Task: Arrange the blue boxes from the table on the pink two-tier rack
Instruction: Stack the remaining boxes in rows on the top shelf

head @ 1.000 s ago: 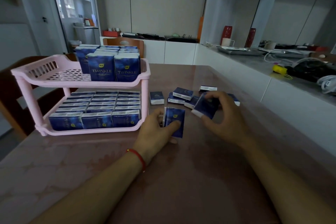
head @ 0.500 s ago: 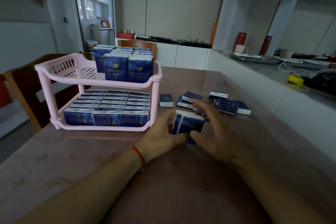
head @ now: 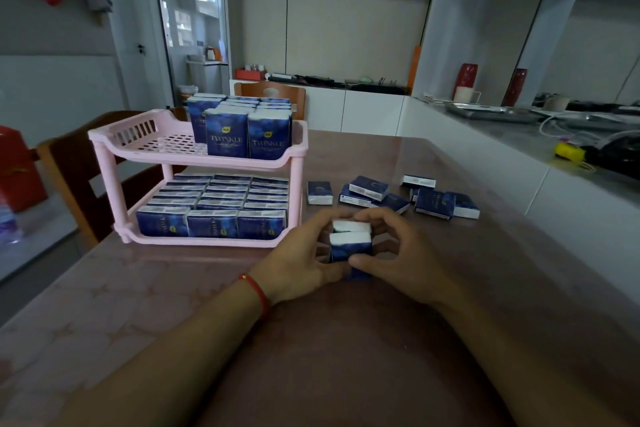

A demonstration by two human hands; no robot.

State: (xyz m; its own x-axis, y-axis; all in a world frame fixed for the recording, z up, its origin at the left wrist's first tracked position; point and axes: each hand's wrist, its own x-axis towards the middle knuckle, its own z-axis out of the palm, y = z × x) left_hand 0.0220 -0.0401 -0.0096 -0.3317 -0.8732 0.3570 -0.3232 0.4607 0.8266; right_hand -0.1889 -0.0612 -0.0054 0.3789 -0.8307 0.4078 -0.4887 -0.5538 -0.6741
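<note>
Two blue boxes [head: 349, 246] stand upright side by side on the table, squeezed between my left hand [head: 298, 260] and my right hand [head: 394, 253]. The pink two-tier rack [head: 121, 146] stands to the left. Its lower tier is packed with blue boxes [head: 214, 208]. Several upright blue boxes [head: 246, 128] fill the right part of its upper tier, whose left part is bare. Several loose blue boxes [head: 398, 198] lie flat on the table just beyond my hands.
A brown table [head: 173, 305] carries everything. Wooden chairs [head: 72, 163] stand behind and left of the rack. A white counter [head: 519, 163] runs along the table's right side, with cables and a yellow item on it.
My right hand brought a second box from the loose pile and set it against the one held by my left hand; both hands now press the pair together.
</note>
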